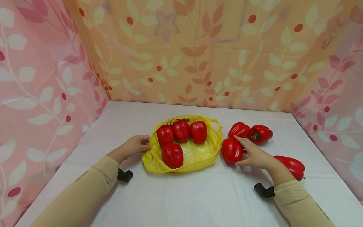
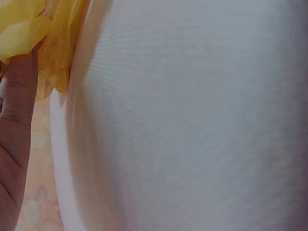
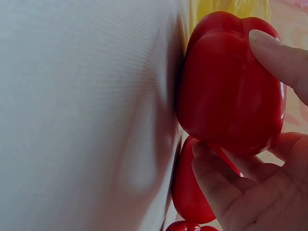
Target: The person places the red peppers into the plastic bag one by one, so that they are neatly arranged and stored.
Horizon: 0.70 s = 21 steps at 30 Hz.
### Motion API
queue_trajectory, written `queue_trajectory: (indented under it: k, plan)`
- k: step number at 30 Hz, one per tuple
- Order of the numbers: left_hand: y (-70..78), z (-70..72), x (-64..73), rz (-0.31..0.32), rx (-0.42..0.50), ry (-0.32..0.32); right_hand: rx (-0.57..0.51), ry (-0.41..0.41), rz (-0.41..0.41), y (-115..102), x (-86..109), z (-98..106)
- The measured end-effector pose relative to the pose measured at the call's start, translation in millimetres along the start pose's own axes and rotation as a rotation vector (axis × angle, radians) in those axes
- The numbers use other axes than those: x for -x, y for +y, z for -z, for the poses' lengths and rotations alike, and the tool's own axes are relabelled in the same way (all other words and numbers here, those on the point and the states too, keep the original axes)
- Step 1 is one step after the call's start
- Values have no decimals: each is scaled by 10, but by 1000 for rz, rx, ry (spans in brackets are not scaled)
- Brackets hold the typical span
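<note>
A yellow plastic bag (image 1: 195,155) lies spread with its mouth up in the middle of the table. Inside it are red bell peppers: three in a row (image 1: 181,130) at the back and one (image 1: 172,155) in front. My left hand (image 1: 132,147) pinches the bag's left edge; the left wrist view shows gathered yellow plastic (image 2: 60,53) at the fingers. Just right of the bag, my right hand (image 1: 256,155) grips another red bell pepper (image 1: 232,152). In the right wrist view the thumb lies on one side of this pepper (image 3: 226,86), the fingers on the other.
Two red bell peppers, one (image 1: 239,130) beside the other (image 1: 262,133), lie behind my right hand. A longer red pepper (image 1: 292,166) is by the right wrist. White cloth covers the table (image 1: 181,201). Patterned curtains (image 1: 198,56) stand at the back and both sides.
</note>
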<state>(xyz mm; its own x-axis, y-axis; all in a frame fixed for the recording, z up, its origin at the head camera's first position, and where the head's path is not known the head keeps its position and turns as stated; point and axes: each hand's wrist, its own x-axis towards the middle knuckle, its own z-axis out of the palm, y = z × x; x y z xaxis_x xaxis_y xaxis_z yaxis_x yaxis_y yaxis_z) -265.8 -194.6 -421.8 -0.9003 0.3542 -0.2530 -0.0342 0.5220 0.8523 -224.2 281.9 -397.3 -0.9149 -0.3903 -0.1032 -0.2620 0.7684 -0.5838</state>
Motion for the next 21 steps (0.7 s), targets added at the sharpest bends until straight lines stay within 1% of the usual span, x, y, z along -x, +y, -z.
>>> queue_trajectory:
  k: [6, 11, 15, 18, 21]
  plan:
    - [19, 4, 12, 7, -1, 3, 13, 6, 4, -5, -15, -20]
    - [13, -3, 5, 13, 0, 4, 28, 15, -12, -15, -28, -19]
    - [14, -11, 4, 20, 3, 8, 8, 6, -45, -32, -27, 0]
    - [64, -18, 40, 24, 4, 10, -13, 1, -55, -45, -18, 27]
    - [172, -23, 115, 22, 5, 5, -31, -3, -64, -58, -6, 64]
